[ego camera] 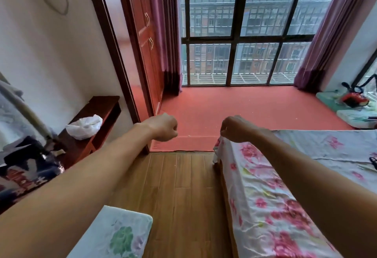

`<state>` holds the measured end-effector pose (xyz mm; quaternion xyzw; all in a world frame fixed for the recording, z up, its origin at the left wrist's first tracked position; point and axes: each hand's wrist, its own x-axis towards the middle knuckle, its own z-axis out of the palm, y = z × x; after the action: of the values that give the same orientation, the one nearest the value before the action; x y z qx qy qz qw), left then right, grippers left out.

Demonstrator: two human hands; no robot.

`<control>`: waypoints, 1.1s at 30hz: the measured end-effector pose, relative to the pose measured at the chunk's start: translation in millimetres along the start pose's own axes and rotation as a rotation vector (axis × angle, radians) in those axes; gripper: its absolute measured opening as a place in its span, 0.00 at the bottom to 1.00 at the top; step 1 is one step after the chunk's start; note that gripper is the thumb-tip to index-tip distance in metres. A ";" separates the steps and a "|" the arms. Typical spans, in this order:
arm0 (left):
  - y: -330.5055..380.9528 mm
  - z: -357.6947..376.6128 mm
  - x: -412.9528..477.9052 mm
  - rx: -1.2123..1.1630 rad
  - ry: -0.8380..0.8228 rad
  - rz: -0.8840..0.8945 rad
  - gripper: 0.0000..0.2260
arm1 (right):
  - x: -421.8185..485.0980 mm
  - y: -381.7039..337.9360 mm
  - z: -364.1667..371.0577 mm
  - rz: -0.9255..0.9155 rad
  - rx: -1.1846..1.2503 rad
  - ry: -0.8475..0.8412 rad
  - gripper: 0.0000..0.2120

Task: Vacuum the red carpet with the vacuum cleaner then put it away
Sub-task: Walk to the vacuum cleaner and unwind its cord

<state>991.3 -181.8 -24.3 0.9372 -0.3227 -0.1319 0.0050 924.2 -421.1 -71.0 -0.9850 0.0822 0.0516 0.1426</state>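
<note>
The red carpet (244, 110) covers a raised platform in front of the barred window. A red and black vacuum cleaner (354, 99) with a dark hose sits at the platform's far right, beside the curtain. Both my arms reach forward over the wood floor. My left hand (164, 127) is curled into a fist with nothing in it, level with the platform's front left edge. My right hand (237, 129) has its fingers curled downward just above the corner of the bed; whether it touches the sheet cannot be told. Both hands are far from the vacuum cleaner.
A bed with a floral sheet (275, 196) fills the right. A dark red side table (95, 114) with a white plastic bag (84, 128) stands at left, beyond it a wardrobe (146, 43). Cushions (357, 118) lie near the vacuum. Wood floor (183, 186) runs between the two.
</note>
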 end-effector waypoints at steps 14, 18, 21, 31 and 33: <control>-127.4 -18.8 236.9 0.019 -0.093 -0.022 0.10 | 261.8 23.7 10.5 0.006 -0.043 -0.058 0.11; -162.5 -51.2 318.2 0.016 -0.098 0.038 0.10 | 334.3 26.7 -14.2 0.082 -0.066 -0.011 0.11; -178.7 -77.7 372.7 0.029 -0.083 0.085 0.11 | 379.8 29.2 -33.5 0.118 -0.080 0.024 0.11; -179.9 -109.2 552.9 0.005 -0.147 0.174 0.10 | 524.9 98.7 -56.9 0.211 -0.004 0.012 0.13; -176.7 -115.3 594.2 -0.017 -0.157 0.178 0.10 | 561.3 118.9 -60.2 0.212 0.018 0.010 0.13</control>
<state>1576.6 -411.0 -74.7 0.8916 -0.4029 -0.2065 -0.0007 1458.6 -633.6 -116.2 -0.9697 0.1871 0.0608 0.1446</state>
